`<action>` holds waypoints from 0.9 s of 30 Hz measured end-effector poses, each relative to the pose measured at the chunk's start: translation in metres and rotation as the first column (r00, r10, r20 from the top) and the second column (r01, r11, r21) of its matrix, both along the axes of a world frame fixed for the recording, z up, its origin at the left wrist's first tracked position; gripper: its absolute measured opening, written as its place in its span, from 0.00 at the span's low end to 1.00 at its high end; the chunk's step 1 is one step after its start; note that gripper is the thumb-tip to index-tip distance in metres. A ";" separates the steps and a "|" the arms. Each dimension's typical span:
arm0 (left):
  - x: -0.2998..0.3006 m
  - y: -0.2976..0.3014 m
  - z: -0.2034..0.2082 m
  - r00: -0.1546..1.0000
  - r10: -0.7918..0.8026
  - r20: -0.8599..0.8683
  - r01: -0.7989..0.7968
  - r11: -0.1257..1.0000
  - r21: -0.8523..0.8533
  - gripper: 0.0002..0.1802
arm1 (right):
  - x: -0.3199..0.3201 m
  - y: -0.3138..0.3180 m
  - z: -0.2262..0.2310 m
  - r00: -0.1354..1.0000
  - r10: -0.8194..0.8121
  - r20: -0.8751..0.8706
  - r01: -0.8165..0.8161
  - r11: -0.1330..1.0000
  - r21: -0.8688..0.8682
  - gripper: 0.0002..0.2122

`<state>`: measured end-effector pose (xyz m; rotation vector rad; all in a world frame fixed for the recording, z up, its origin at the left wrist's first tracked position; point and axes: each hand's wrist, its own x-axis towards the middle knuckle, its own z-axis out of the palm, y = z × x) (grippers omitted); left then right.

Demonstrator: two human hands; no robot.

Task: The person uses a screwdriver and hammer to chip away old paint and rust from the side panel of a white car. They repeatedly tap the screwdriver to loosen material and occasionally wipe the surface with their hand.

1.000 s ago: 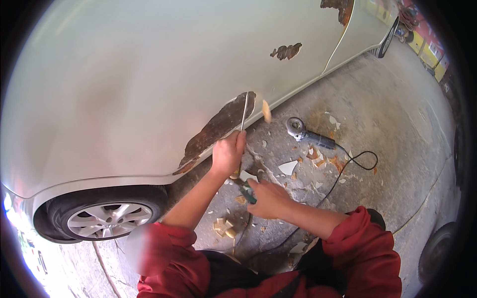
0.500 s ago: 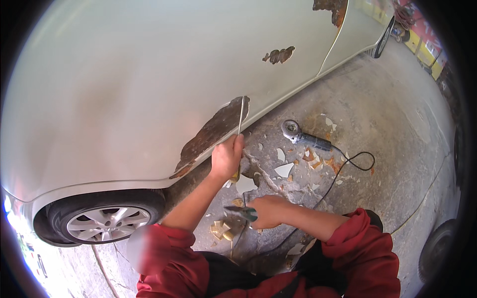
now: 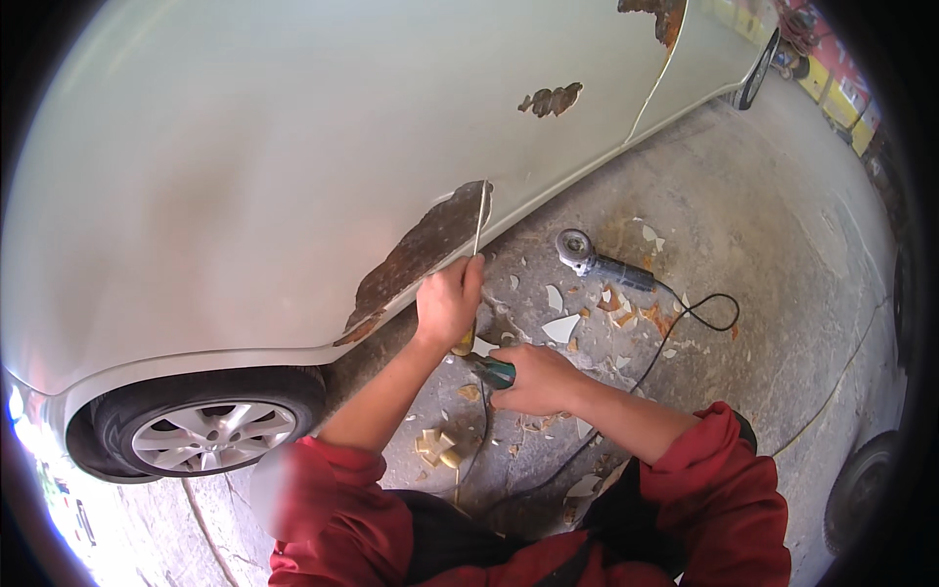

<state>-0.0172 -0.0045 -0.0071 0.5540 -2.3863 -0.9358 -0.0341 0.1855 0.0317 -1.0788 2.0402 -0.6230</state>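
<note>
My left hand grips a screwdriver with a long thin metal shaft. Its yellow handle end shows below my fist. The shaft's tip lies at the upper right edge of a rough brown bare patch on the white car's lower side panel. In my right hand are pliers with a green grip, closed in my fingers. Their dark head is right by the bottom of the screwdriver's handle; whether they touch I cannot tell.
An angle grinder lies on the concrete floor to the right, its black cord looping back toward me. White flakes and brown bits are scattered about. A car wheel is at left, a pale yellow piece near my knees.
My right hand has moved up and left with the pliers, bringing their head to the screwdriver's handle end. The screwdriver's tip has shifted slightly up and right.
</note>
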 end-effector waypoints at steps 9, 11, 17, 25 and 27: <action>0.000 0.001 0.001 1.000 -0.003 0.017 0.002 0.999 0.038 0.24 | -0.001 -0.001 -0.014 0.989 0.138 -0.050 -0.135 0.989 0.055 0.31; 0.001 0.001 0.000 1.000 0.010 0.026 -0.011 0.999 0.045 0.24 | -0.001 -0.001 -0.015 0.995 0.070 -0.072 -0.066 0.997 0.051 0.32; -0.002 0.005 -0.002 0.999 0.005 0.032 -0.008 0.997 0.079 0.24 | 0.010 0.004 -0.014 0.920 0.390 0.035 -0.390 0.903 0.181 0.34; 0.000 0.003 -0.002 1.000 0.004 0.013 -0.005 0.995 0.100 0.25 | -0.011 0.002 -0.018 0.996 -0.073 -0.057 0.070 0.997 -0.041 0.24; -0.002 0.003 -0.002 1.000 0.002 0.009 -0.003 0.997 0.080 0.25 | -0.010 0.004 -0.020 0.994 0.109 -0.024 -0.108 0.992 0.060 0.23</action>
